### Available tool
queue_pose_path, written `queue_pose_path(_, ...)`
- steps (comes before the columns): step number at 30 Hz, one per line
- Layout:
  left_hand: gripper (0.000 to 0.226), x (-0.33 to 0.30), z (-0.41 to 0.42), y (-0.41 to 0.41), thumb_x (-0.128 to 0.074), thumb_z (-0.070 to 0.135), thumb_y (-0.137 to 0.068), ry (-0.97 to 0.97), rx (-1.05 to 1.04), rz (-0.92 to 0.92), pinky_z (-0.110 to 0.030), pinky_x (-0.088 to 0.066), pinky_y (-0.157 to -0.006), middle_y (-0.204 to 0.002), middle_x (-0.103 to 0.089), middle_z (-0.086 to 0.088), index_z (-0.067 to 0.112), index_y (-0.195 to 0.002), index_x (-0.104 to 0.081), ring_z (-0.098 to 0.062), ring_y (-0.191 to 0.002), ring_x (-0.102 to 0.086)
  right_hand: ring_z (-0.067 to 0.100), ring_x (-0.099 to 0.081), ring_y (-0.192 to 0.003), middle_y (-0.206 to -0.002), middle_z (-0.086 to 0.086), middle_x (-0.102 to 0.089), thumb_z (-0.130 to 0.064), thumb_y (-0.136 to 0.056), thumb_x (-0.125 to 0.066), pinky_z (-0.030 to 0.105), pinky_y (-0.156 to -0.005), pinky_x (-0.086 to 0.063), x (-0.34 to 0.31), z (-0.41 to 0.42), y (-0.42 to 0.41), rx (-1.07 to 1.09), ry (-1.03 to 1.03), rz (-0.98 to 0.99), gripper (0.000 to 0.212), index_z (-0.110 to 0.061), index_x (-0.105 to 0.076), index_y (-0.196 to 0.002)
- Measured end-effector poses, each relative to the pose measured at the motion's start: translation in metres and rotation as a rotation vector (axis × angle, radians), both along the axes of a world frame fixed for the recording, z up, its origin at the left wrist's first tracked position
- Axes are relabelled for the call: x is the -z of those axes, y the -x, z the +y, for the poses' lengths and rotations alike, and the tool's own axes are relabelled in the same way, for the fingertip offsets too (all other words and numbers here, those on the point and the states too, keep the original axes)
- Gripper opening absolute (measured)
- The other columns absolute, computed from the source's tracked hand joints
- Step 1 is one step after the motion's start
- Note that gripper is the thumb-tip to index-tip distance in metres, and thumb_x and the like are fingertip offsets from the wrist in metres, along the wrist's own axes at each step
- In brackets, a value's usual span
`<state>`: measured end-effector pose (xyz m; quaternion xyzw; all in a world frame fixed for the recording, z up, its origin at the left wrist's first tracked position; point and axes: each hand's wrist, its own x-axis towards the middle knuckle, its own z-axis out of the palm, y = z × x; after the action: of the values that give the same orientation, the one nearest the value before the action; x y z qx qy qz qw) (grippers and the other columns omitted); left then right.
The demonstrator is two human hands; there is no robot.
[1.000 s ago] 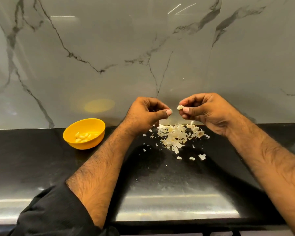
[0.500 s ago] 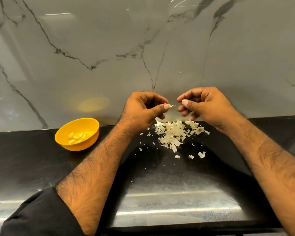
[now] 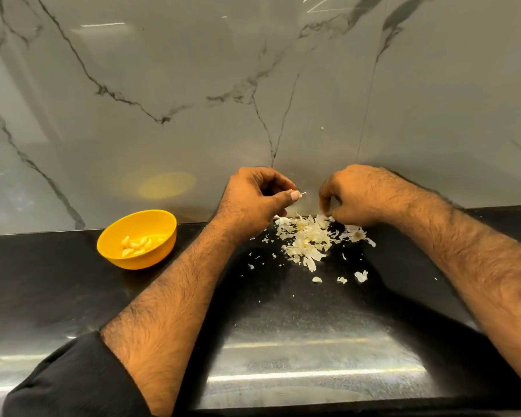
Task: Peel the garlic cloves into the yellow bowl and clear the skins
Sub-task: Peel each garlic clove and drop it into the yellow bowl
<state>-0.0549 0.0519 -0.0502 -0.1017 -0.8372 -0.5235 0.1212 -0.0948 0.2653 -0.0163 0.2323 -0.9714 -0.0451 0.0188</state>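
While both forearms reach in from the near edge over the black bench [image 3: 57,281], left hand [image 3: 253,200] hovers above the far side, fingers curled into a loose fist, thumb and forefinger pinching a tiny skin scrap [image 3: 303,194]. Right hand [image 3: 364,194] sits lower, knuckles up, fingers [image 3: 325,203] curled downward with tips touching the far edge of the skins pile [image 3: 310,239]; cannot tell whether they hold anything. Pile lies between the hands against the marble wall [image 3: 193,85], loose flakes scattered nearer. Yellow bowl [image 3: 139,257] stands well left of the pile, apart from the left forearm, peeled garlic cloves [image 3: 136,245] inside. Black sleeve [image 3: 73,380] covers the left upper arm, near left.
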Motion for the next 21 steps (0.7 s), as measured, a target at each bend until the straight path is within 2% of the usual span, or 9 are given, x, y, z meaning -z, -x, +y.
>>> queue_pose_path(3, 0.009, 0.000, 0.000, 0.000, -0.083, 0.019, -0.092, 0.001, 0.000, -0.001, -0.014, -0.053, -0.057, -0.085, -0.079, -0.001, 0.015, -0.098, -0.077, -0.011, -0.070, -0.076, -0.004, -0.050, -0.078, -0.084, -0.026, -0.050, -0.029, -0.095, -0.070, 0.029, -0.076, -0.052, 0.003, -0.001, 0.000, -0.028, 0.007, -0.032, 0.024, -0.046, -0.070, -0.113)
queue_pose_path(5, 0.009, 0.000, 0.000, 0.001, -0.083, 0.019, -0.092, 0.001, 0.001, -0.004, -0.014, -0.053, -0.057, -0.085, -0.079, 0.000, 0.015, -0.098, -0.077, -0.010, -0.069, -0.076, -0.003, -0.053, -0.080, -0.084, -0.025, -0.052, -0.035, -0.095, -0.073, 0.030, -0.078, -0.054, 0.005, 0.000, 0.001, -0.022, -0.007, -0.041, 0.018, -0.043, -0.072, -0.112)
queue_pose_path(12, 0.012, 0.002, 0.000, 0.003, -0.083, 0.018, -0.091, 0.004, 0.028, -0.018, -0.017, -0.057, -0.060, -0.087, -0.079, 0.001, 0.015, -0.102, -0.077, -0.010, -0.074, -0.077, -0.003, -0.056, -0.076, -0.080, -0.017, -0.061, -0.038, -0.095, -0.075, 0.022, -0.061, -0.042, 0.006, 0.011, 0.004, -0.018, 0.043, -0.057, 0.009, -0.035, -0.072, -0.102)
queue_pose_path(15, 0.014, 0.000, -0.003, 0.005, -0.083, 0.017, -0.091, -0.009, 0.034, -0.020, -0.023, -0.060, -0.062, -0.089, -0.080, -0.001, 0.015, -0.105, -0.078, -0.014, -0.080, -0.078, -0.002, -0.055, -0.071, -0.077, -0.015, -0.060, -0.037, -0.094, -0.076, 0.024, -0.060, -0.041, -0.004, 0.018, -0.001, 0.001, 0.219, -0.045, 0.009, -0.034, -0.071, -0.101)
queue_pose_path(18, 0.016, -0.007, -0.013, 0.006, -0.081, 0.013, -0.092, -0.052, 0.016, 0.010, -0.026, -0.062, -0.065, -0.094, -0.080, -0.002, 0.013, -0.108, -0.078, -0.016, -0.082, -0.078, -0.003, -0.052, -0.052, -0.064, -0.013, -0.059, -0.035, -0.092, -0.080, 0.026, -0.059, -0.047, -0.017, 0.017, -0.013, -0.043, 0.499, -0.112, 0.007, -0.033, -0.073, -0.094)
queue_pose_path(21, 0.017, -0.016, -0.030, 0.007, -0.081, 0.012, -0.093, -0.137, -0.045, 0.082, -0.027, -0.062, -0.065, -0.095, -0.081, -0.003, 0.011, -0.110, -0.078, -0.017, -0.083, -0.079, -0.001, -0.050, -0.049, -0.055, -0.017, -0.057, -0.037, -0.090, -0.082, 0.024, -0.056, -0.048, -0.011, -0.012, -0.031, -0.201, 0.511, -0.232, 0.009, -0.033, -0.074, -0.091)
